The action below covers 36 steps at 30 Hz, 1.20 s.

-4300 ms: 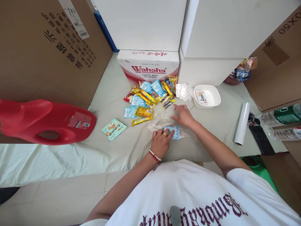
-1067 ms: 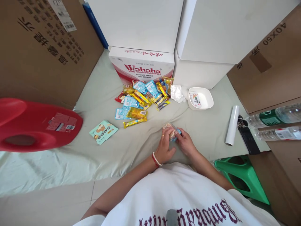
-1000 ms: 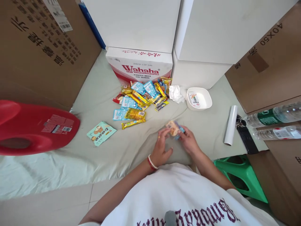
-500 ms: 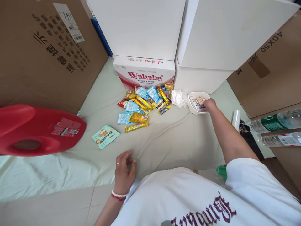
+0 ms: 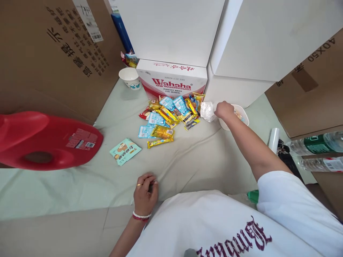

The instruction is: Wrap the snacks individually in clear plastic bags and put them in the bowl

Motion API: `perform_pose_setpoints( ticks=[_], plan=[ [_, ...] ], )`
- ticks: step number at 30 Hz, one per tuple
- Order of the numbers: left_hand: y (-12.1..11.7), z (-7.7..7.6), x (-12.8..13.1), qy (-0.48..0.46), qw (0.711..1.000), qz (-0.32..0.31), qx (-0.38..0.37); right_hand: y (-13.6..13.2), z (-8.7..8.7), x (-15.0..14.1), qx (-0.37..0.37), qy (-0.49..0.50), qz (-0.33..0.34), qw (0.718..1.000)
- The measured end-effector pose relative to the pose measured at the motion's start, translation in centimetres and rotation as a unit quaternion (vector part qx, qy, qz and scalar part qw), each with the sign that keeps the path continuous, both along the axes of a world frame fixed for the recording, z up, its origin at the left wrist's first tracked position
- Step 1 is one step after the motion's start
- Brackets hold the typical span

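Observation:
My right hand (image 5: 224, 109) reaches over the left rim of a white bowl (image 5: 246, 120), its fingers curled and pointing down. They meet the right edge of a crumpled white plastic bag (image 5: 207, 111); whatever is between them is hidden. Small pieces lie inside the bowl, partly covered by my wrist. To the left of the bag spreads a pile of snack packets (image 5: 171, 113) in blue, yellow and red. Near the front edge of the cloth rests my left hand (image 5: 146, 192), fingers loosely curled in, with nothing seen in it. A mint-green packet (image 5: 125, 151) lies flat beyond it.
A red plastic jug (image 5: 53, 141) lies at the left. A Wahaha carton (image 5: 171, 80) and tall white boxes (image 5: 174, 32) stand behind the pile, with a white cup (image 5: 131, 77) beside the carton. Plastic bottles (image 5: 318, 143) are at the far right.
My right hand has come out of the bowl and moved left to the bag. My left hand's fingers have curled in more. The cup now shows left of the carton. The view has shifted slightly.

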State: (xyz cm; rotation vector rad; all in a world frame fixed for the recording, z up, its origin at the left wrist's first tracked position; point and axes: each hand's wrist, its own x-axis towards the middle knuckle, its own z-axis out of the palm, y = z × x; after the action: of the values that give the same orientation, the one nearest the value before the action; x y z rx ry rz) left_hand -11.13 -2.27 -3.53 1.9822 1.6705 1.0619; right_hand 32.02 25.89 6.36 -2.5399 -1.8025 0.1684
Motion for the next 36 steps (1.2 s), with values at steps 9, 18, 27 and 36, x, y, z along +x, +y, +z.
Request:
perform_pose_setpoints(
  ticks=[9,18,27,36],
  plan=[
    [-0.9,1.0,0.2,-0.105,0.994,0.027,-0.028,-5.4,1.3,0.8,0.111,0.208,0.007,0.972],
    [4.9,3.8,8.5,-0.272,0.945,-0.106,-0.151,-18.2,-2.4,-5.9,0.170,0.602,-0.046,0.779],
    [8.1,3.4,14.2,-0.529,0.677,-0.096,-0.503,-24.2,-4.8,-11.2,0.063,0.779,-0.101,0.616],
    [5.5,4.0,13.8,-0.378,0.879,-0.087,-0.276,-24.9,-4.8,-11.4,0.071,0.617,0.058,0.781]
  ],
)
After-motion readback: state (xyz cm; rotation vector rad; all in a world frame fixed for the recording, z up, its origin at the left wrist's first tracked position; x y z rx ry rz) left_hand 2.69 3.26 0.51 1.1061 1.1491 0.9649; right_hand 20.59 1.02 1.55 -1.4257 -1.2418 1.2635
